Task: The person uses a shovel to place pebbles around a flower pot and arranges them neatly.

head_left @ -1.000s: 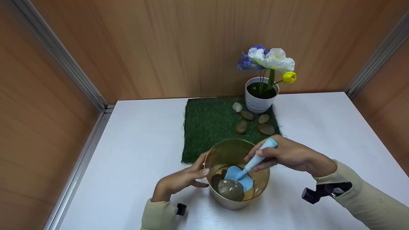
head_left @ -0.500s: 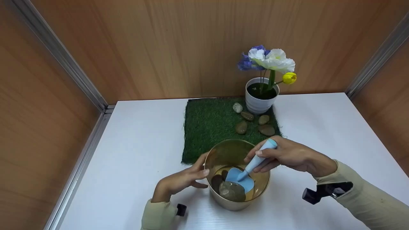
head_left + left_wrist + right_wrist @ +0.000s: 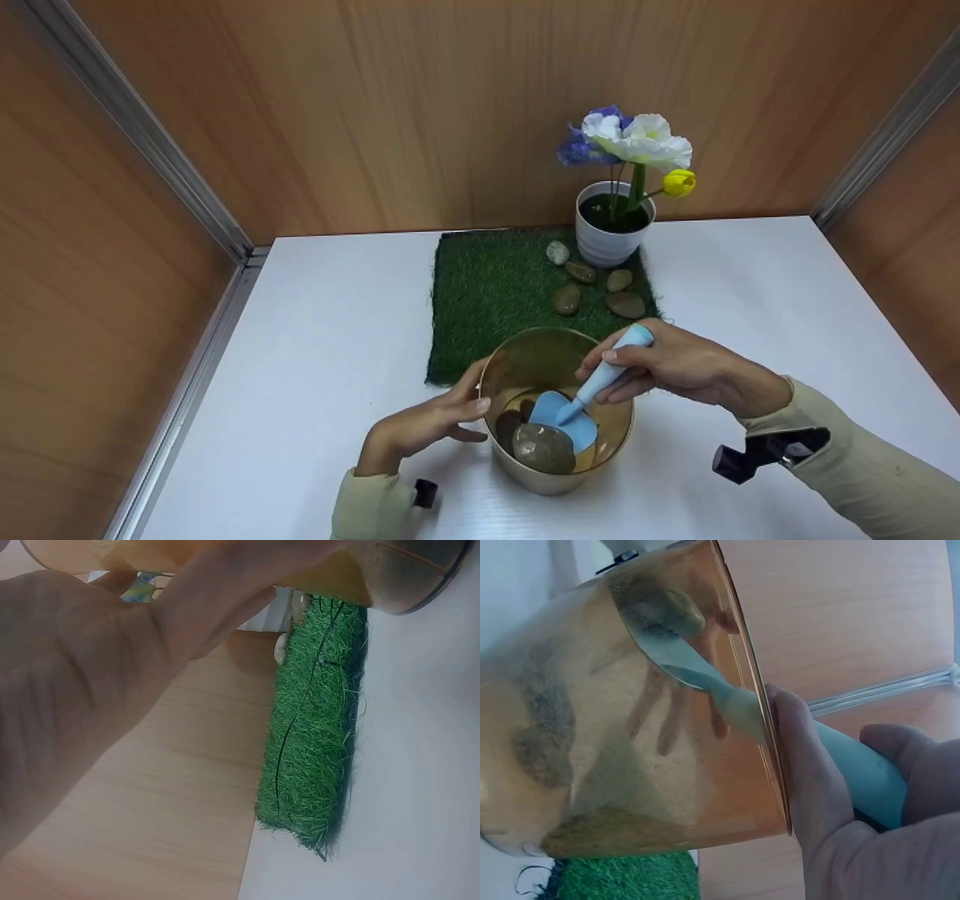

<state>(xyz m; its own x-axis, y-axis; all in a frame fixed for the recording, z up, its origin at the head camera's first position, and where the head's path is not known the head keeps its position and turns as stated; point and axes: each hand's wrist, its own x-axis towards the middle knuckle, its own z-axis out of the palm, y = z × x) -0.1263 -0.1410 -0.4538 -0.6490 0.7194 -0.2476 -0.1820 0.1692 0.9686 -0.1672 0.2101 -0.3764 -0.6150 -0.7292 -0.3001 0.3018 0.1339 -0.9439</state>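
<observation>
An amber see-through container (image 3: 559, 352) with a wide mouth stands in front of the grass mat. My left hand (image 3: 431, 420) holds its left side, thumb at the rim; the spread fingers show through the wall in the right wrist view. My right hand (image 3: 664, 367) grips the handle of a light-blue garden trowel (image 3: 604, 379), which slants down into the container. A large grey-brown stone (image 3: 544, 448) rests against the blade (image 3: 577, 431), overlapping its edge. Seen through the wall, this stone (image 3: 679, 611) sits above darker stones (image 3: 544, 727) at the bottom. The blade's tip is hidden.
A green artificial grass mat (image 3: 487, 292) lies behind the container. Several pebbles (image 3: 566, 300) rest on it near a white pot (image 3: 609, 244) with white, purple and yellow flowers (image 3: 649, 142). Wooden panels (image 3: 450, 112) border the white table (image 3: 337, 322).
The trowel and the large stone shift very slightly inside the container. Both hands keep nearly the same place and grip.
</observation>
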